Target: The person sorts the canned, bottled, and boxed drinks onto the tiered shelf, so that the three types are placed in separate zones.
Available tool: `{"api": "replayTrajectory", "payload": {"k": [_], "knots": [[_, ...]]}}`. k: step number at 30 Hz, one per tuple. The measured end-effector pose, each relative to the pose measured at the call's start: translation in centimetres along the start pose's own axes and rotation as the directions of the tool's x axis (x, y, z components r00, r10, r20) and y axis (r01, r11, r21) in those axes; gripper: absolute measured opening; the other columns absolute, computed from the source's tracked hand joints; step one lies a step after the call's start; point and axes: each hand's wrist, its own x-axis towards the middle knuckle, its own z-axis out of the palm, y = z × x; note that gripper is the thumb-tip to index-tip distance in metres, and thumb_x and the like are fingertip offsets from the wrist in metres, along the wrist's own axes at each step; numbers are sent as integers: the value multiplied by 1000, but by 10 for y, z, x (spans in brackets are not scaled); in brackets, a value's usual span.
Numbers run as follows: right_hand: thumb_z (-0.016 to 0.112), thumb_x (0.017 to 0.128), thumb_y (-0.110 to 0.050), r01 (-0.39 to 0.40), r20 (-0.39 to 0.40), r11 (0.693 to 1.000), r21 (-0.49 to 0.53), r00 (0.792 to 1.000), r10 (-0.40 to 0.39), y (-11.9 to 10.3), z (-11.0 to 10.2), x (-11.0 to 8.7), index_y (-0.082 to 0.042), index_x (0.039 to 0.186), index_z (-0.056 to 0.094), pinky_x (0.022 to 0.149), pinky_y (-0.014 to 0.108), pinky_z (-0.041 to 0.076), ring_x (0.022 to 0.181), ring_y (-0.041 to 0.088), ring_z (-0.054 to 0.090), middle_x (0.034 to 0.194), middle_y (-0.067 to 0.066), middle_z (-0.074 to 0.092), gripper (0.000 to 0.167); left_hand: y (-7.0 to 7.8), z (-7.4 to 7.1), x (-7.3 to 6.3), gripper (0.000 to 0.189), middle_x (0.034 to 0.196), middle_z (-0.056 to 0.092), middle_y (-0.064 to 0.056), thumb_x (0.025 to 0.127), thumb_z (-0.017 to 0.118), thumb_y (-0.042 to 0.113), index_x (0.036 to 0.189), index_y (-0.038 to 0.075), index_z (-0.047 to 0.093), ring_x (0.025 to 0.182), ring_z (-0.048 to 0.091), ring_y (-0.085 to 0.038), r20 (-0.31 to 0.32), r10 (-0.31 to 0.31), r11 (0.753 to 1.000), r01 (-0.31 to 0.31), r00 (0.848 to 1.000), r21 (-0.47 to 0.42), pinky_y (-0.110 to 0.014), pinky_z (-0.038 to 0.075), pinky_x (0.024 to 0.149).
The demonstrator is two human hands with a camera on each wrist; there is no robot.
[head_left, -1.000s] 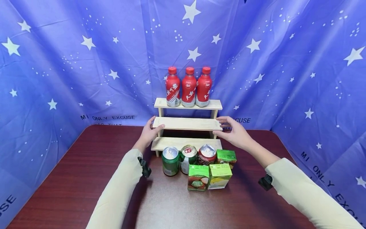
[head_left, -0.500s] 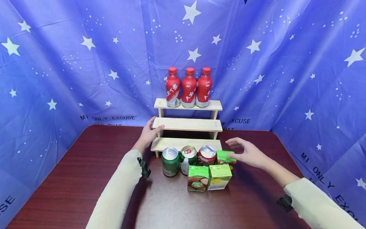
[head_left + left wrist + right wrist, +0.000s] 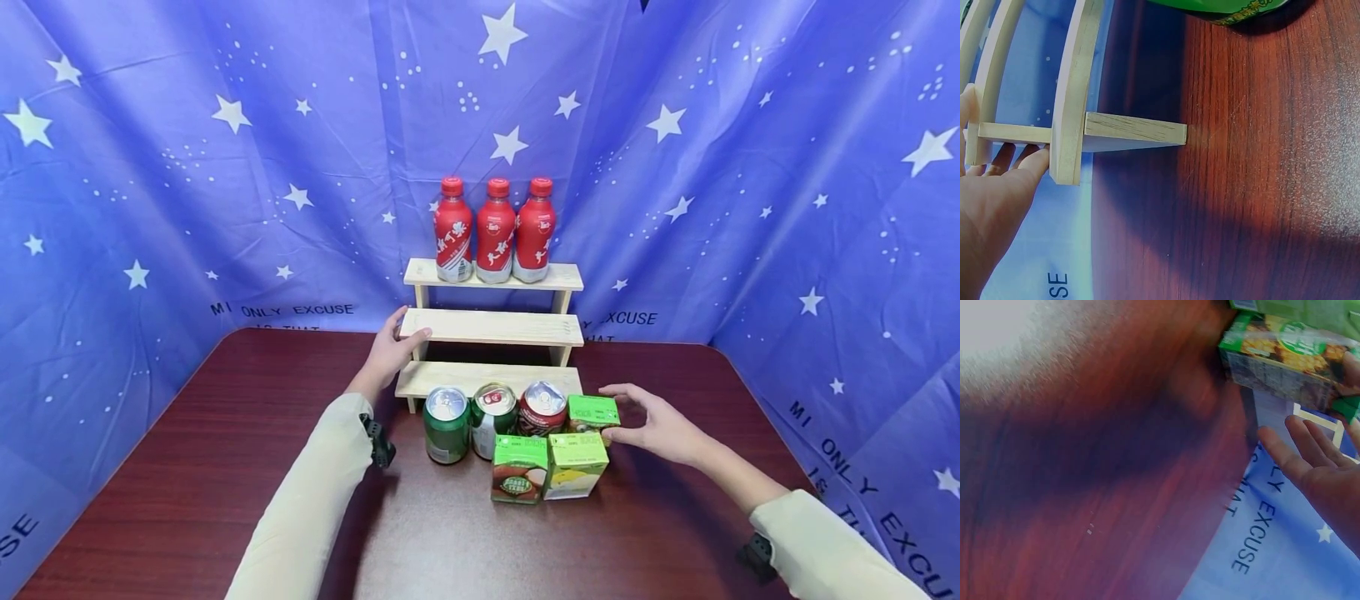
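Observation:
My left hand (image 3: 387, 350) grips the left end of the three-step wooden stand (image 3: 491, 327) at its middle board, thumb on top. In the left wrist view its fingers reach round the stand's side. My right hand (image 3: 656, 423) is at the right side of the rear green drink carton (image 3: 592, 410), thumb near its front corner and fingers extended past its back. In the right wrist view this carton (image 3: 1285, 359) shows a side with a brown-and-yellow picture, the thumb overlaps its edge, and the other fingers are straight and spread.
Three red bottles (image 3: 495, 237) stand on the top step. Before the bottom step are a green can (image 3: 447, 429), a second green can (image 3: 493, 425) and a dark red can (image 3: 542, 410). A green-brown carton (image 3: 519, 475) and a yellow-green carton (image 3: 576, 471) stand in front. A starry blue curtain (image 3: 300, 250) hangs behind.
My right hand has left the right end of the middle board and come down toward me, to the rear green carton. My left hand has stayed on the stand.

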Motion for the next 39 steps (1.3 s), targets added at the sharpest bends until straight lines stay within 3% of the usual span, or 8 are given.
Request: {"api": "replayTrajectory", "payload": {"k": [3,7,12,19,26,32,39], "knots": [[75,79,-23,21,7,999,45,1000,-22,3,5,0,-5,126,51,77,27,50,94,10,59,105,9,65,56,-2,0,2,80,141,40,-23,89,64,17,151,14,14,112,50,-28,-1,1,1000,-1,1000,-3,-43,43,98],[75,80,-21,3,2,996,86,1000,-4,4,8,-2,-6,123,52,75,22,48,91,4,58,103,8,65,52,-13,-1,10,81,140,42,-21,88,66,20,151,17,15,115,50,-29,-13,8,1000,-8,1000,-11,-40,42,98],[74,80,-21,-28,-15,993,112,999,29,4,10,-4,-6,122,53,72,22,48,89,3,59,101,9,66,50,-23,-1,17,80,136,48,-19,88,66,23,151,20,17,109,53,-23,-29,24,1000,-24,999,6,-30,45,88],[74,80,-17,-41,-64,985,169,997,53,7,12,-7,-4,124,53,72,21,49,90,3,59,105,14,65,50,-23,-1,18,81,130,50,-18,88,67,24,151,16,16,97,53,-19,-23,37,999,-37,999,13,-22,44,73],[73,81,-16,-24,-122,990,142,992,41,9,7,-8,-5,123,54,75,19,49,93,-3,57,108,14,64,48,-20,-1,17,81,136,47,-19,88,66,25,151,20,16,98,53,-16,-25,19,1000,-19,1000,13,-32,45,84],[74,80,-19,-37,-180,997,72,982,50,6,-4,-7,-9,123,55,76,19,48,93,-6,55,107,11,65,47,-19,-1,16,81,140,44,-19,88,66,26,151,22,15,109,52,-23,-24,17,1000,-16,1000,24,-35,44,91],[72,82,-16,-16,-205,990,139,978,44,-3,-19,-4,-6,125,53,73,20,51,91,-2,59,101,-10,63,48,-19,-1,15,80,135,47,-19,88,66,26,151,20,16,109,52,-25,-28,20,999,-19,999,32,-32,45,88]]}}
